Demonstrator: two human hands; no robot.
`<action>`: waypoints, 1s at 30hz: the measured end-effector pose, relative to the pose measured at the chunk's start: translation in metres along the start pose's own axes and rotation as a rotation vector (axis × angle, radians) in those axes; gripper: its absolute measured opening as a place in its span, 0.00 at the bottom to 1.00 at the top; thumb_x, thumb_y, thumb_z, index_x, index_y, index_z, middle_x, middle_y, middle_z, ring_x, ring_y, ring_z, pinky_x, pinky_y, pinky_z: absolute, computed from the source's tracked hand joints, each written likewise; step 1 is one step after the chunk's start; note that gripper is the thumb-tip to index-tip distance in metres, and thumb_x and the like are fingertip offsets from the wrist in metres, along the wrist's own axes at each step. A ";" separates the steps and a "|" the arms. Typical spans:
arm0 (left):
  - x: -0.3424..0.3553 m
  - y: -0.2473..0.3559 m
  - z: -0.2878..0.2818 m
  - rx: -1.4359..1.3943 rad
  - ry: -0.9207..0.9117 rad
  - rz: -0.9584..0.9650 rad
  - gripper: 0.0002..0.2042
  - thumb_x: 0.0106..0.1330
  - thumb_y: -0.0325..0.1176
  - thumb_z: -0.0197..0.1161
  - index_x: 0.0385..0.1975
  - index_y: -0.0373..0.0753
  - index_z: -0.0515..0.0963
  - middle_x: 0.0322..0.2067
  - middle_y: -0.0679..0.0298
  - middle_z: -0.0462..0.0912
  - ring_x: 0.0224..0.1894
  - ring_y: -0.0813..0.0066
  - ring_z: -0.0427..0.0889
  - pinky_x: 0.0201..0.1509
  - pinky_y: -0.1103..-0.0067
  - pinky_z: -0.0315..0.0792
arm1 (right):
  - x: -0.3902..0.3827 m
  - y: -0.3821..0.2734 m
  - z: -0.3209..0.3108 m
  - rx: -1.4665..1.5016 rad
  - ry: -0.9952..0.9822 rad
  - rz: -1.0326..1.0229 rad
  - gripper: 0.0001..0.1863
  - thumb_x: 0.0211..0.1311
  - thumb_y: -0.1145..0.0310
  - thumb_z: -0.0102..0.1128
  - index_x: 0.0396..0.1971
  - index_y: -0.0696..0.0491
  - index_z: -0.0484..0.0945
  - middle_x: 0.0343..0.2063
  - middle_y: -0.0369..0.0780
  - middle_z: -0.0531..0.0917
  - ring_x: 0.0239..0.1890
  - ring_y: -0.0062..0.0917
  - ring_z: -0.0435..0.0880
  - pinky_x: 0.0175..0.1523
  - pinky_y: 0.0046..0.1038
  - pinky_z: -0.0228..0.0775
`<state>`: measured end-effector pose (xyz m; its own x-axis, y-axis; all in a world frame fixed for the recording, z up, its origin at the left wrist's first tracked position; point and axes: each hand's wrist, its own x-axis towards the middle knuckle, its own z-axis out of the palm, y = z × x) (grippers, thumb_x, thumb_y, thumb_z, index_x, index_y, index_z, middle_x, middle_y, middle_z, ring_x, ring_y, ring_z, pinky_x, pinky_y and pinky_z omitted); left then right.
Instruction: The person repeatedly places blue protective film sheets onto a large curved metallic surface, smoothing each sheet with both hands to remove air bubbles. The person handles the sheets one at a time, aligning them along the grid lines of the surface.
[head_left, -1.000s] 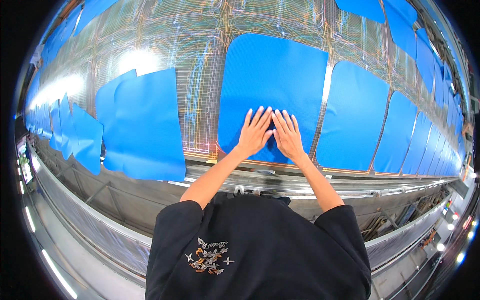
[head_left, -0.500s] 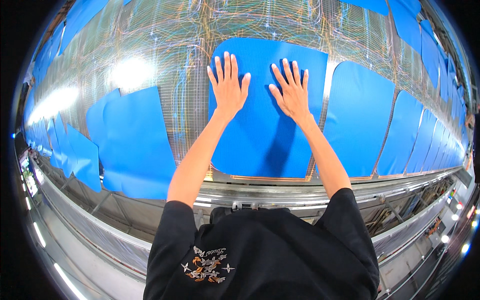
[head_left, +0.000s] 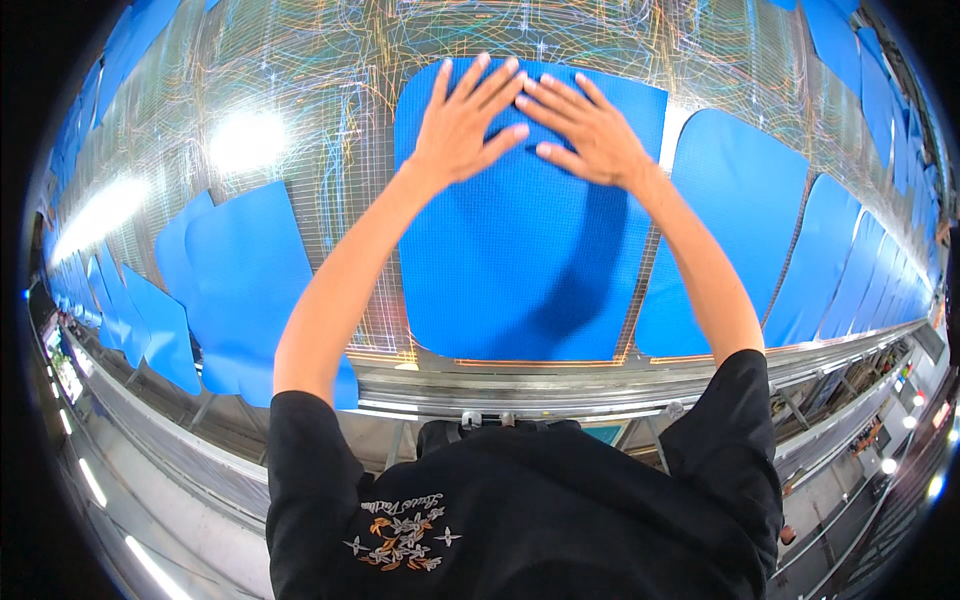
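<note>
A blue textured sheet with rounded corners (head_left: 500, 270) lies flat on the table in front of me. My left hand (head_left: 465, 125) rests palm down on its far part, fingers spread and tips near the far edge. Close beside it, my right hand (head_left: 590, 130) lies flat on the same sheet, angled to the left. The fingertips of both hands almost meet. Neither hand grasps anything. My right arm's shadow falls across the sheet.
The dark table top (head_left: 330, 170) is covered with coloured lines. More blue sheets (head_left: 740, 200) run in a row to the right. To the left, overlapping blue sheets (head_left: 250, 270) hang over the near edge. A metal rail (head_left: 560, 385) borders the table in front of me.
Both hands have slid toward the sheet's far edge and closer together. My right hand has turned to the left. My elbows point further outward, and the view has shifted slightly.
</note>
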<state>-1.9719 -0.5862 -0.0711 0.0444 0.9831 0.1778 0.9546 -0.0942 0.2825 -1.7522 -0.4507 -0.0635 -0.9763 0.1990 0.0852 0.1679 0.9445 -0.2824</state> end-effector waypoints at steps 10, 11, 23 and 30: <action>0.008 0.013 0.026 0.073 0.195 -0.206 0.27 0.80 0.51 0.47 0.75 0.51 0.66 0.78 0.63 0.59 0.81 0.48 0.51 0.79 0.41 0.40 | 0.024 -0.037 0.022 -0.082 0.270 0.310 0.32 0.76 0.51 0.50 0.75 0.46 0.66 0.75 0.37 0.67 0.78 0.38 0.59 0.81 0.54 0.41; 0.005 0.015 0.029 0.076 0.199 -0.226 0.27 0.80 0.50 0.46 0.75 0.51 0.65 0.78 0.64 0.59 0.81 0.48 0.50 0.79 0.42 0.40 | 0.023 -0.056 0.027 -0.088 0.266 0.341 0.32 0.76 0.52 0.50 0.74 0.48 0.66 0.75 0.37 0.67 0.79 0.38 0.58 0.80 0.55 0.40; -0.167 0.089 -0.010 -0.035 0.069 -0.352 0.35 0.77 0.52 0.49 0.76 0.35 0.60 0.77 0.51 0.58 0.80 0.47 0.53 0.81 0.48 0.42 | -0.187 -0.336 0.062 0.280 -0.194 0.187 0.39 0.73 0.43 0.53 0.77 0.48 0.61 0.78 0.37 0.60 0.80 0.38 0.55 0.81 0.49 0.42; -0.262 0.136 -0.020 -0.149 -0.173 -0.160 0.35 0.76 0.56 0.49 0.78 0.44 0.59 0.79 0.53 0.53 0.81 0.49 0.49 0.81 0.46 0.35 | -0.181 -0.285 0.046 0.264 -0.104 0.421 0.40 0.67 0.45 0.59 0.75 0.47 0.66 0.76 0.42 0.65 0.78 0.39 0.61 0.79 0.54 0.45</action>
<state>-1.8596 -0.8593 -0.0607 -0.0415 0.9983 -0.0401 0.9001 0.0548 0.4322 -1.6299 -0.7683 -0.0423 -0.8418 0.5087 -0.1804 0.5232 0.6868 -0.5046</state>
